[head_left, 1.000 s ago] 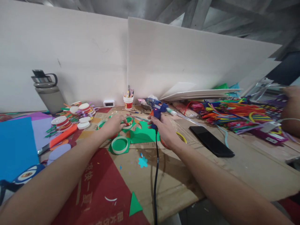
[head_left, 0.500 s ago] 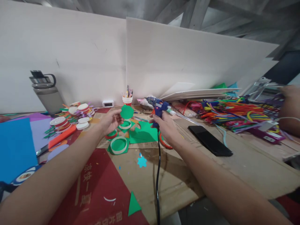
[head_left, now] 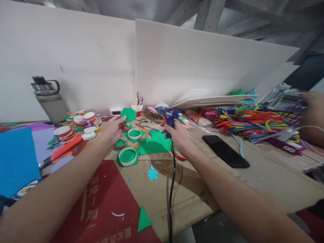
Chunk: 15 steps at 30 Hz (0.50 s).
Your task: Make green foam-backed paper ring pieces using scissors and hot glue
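My left hand pinches a green piece of craft foam or paper, roughly round, held up above the table. In my right hand is a blue hot glue gun, its small red light lit and a black cord hanging down from it. Between and below my hands lie a white ring on a green piece, another white ring, and a red ring with green inside. A larger green sheet with a cut edge lies beside them. Partly behind my right hand are orange-red handles.
At left stand a water bottle, red-and-white decorated discs, an orange box cutter and a blue sheet. A phone and colourful pipe cleaners lie right. Another person's arm is at the right edge.
My left hand has moved slightly left and up with the green piece, which now appears turned and more angular. My right hand and the glue gun stay nearly in place.
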Each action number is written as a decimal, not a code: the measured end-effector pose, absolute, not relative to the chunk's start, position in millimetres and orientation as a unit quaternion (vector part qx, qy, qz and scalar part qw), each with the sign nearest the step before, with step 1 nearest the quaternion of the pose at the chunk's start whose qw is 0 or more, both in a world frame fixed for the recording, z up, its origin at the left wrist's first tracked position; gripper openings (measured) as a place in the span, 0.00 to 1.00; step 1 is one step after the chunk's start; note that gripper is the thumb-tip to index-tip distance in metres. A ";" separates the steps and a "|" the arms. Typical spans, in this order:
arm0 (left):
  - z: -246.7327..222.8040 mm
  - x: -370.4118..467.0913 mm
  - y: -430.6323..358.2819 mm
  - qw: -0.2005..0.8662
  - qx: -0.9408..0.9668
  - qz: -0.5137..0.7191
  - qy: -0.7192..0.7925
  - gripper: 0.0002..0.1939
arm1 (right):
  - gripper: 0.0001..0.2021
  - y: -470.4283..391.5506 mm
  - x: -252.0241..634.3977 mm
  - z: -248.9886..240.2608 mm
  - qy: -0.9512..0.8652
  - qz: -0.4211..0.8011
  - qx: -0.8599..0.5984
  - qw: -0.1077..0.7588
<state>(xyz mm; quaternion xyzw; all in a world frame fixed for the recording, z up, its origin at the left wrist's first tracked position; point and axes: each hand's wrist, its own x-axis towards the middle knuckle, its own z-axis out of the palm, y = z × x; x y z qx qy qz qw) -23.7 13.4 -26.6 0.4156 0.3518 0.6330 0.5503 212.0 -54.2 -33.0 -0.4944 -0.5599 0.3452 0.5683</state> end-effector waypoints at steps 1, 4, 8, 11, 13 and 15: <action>-26.5 -24.5 13.8 0.541 0.412 0.642 0.355 0.09 | 0.08 -54.2 211.8 -33.3 -0.569 0.340 -0.500 0.558; -28.6 -26.5 16.7 0.518 0.396 0.666 0.363 0.09 | 0.08 -53.4 209.5 -37.8 -0.594 0.336 -0.511 0.523; -28.7 -28.5 19.8 0.488 0.393 0.689 0.364 0.09 | 0.11 -52.2 201.7 -51.1 -0.644 0.328 -0.505 0.471; -25.1 -29.2 18.9 0.468 0.391 0.709 0.354 0.11 | 0.13 -53.8 191.6 -58.5 -0.698 0.261 -0.515 0.424; -23.3 -29.3 17.8 0.465 0.387 0.716 0.350 0.11 | 0.17 -56.2 183.6 -59.9 -0.722 0.226 -0.514 0.406; -22.7 -29.5 17.0 0.467 0.384 0.713 0.355 0.11 | 0.21 -58.9 176.2 -59.5 -0.733 0.215 -0.510 0.395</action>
